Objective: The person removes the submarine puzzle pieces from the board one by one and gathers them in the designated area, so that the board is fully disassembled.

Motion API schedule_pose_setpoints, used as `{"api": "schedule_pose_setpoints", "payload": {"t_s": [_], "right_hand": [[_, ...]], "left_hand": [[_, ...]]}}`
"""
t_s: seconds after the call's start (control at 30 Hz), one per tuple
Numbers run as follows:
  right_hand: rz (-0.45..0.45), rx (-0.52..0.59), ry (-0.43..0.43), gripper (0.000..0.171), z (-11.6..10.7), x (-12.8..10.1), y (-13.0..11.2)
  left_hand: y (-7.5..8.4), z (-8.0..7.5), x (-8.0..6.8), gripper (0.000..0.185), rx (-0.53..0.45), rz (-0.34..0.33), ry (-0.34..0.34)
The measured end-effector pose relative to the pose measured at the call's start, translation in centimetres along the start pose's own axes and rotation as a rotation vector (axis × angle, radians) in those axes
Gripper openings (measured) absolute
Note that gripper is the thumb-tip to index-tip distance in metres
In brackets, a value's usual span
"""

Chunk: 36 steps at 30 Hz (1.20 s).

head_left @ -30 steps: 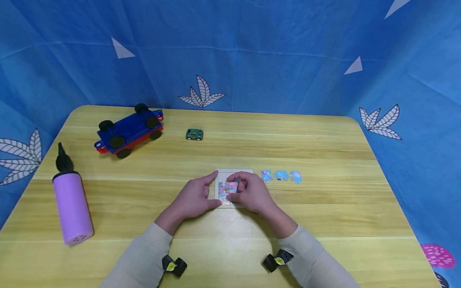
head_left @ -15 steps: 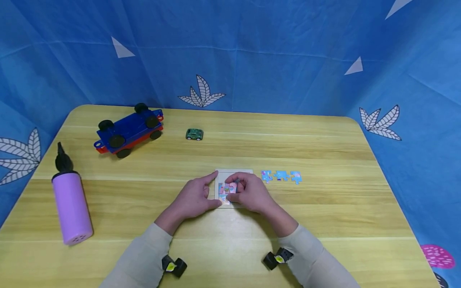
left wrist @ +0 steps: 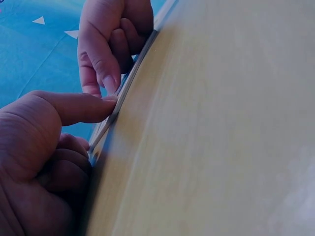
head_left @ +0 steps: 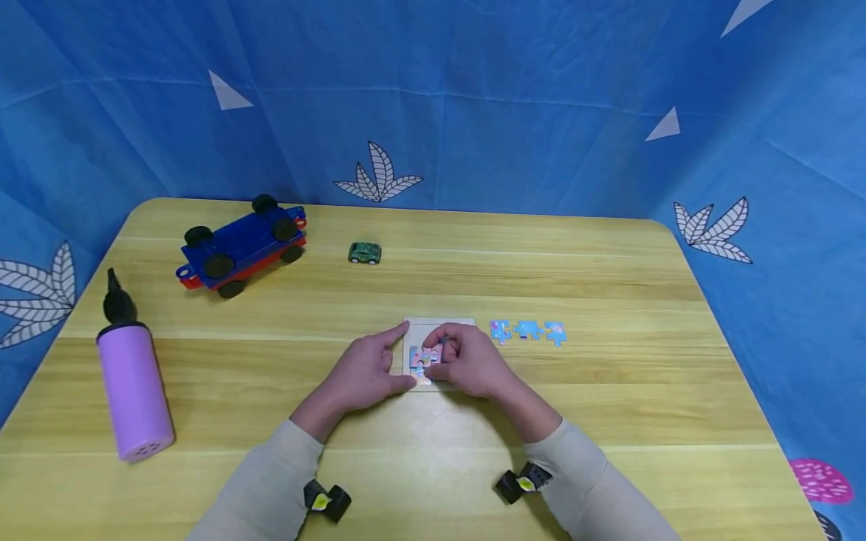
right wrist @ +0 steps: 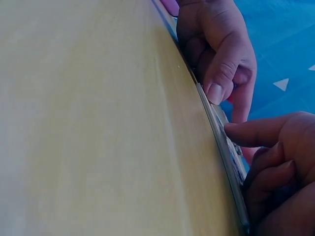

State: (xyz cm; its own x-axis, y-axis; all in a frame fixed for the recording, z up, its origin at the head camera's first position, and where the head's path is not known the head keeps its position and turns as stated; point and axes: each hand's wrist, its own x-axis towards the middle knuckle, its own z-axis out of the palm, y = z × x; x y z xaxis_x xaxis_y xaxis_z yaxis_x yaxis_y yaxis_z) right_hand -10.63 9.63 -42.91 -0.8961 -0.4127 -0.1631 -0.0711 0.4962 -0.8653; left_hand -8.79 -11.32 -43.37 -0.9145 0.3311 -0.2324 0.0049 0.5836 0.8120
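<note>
A small square puzzle tray [head_left: 433, 326] lies on the wooden table, partly filled with pink and blue pieces [head_left: 425, 356]. My left hand [head_left: 395, 358] holds the tray's left edge between forefinger and thumb. My right hand [head_left: 450, 353] covers the tray's right half, its curled fingers pinching a piece inside it. Three loose blue pieces [head_left: 528, 330] lie in a row just right of the tray. In the left wrist view my left hand's [left wrist: 44, 147] thumb presses the tray's rim [left wrist: 125, 88]. In the right wrist view my right hand's [right wrist: 275, 162] thumb touches the rim [right wrist: 216, 123].
A purple cylinder with a black nozzle [head_left: 134, 383] stands near the left edge. A blue and red wheeled toy [head_left: 240, 244] and a small green toy car [head_left: 364, 252] sit at the back left. Blue cloth walls surround the table [head_left: 609, 391].
My right hand has crept slightly left over the tray, covering more of the pieces. The left hand and the tray have stayed put.
</note>
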Motion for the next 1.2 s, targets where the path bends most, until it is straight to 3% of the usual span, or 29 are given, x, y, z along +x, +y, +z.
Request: {"api": "schedule_pose_setpoints", "payload": {"t_s": [0.43, 0.83, 1.2], "right_hand": [[-0.021, 0.044, 0.037, 0.030, -1.1, -2.0, 1.2], [0.019, 0.072, 0.087, 0.034, -3.5, -3.9, 2.8], [0.065, 0.032, 0.158, 0.030, -5.4, -5.0, 4.2]], "left_hand": [[-0.1, 0.1, -0.1, 0.089, 0.003, 0.003, -0.001], [0.1, 0.1, -0.1, 0.090, -0.018, -0.001, 0.006], [0.1, 0.2, -0.1, 0.090, -0.006, -0.002, 0.005]]}}
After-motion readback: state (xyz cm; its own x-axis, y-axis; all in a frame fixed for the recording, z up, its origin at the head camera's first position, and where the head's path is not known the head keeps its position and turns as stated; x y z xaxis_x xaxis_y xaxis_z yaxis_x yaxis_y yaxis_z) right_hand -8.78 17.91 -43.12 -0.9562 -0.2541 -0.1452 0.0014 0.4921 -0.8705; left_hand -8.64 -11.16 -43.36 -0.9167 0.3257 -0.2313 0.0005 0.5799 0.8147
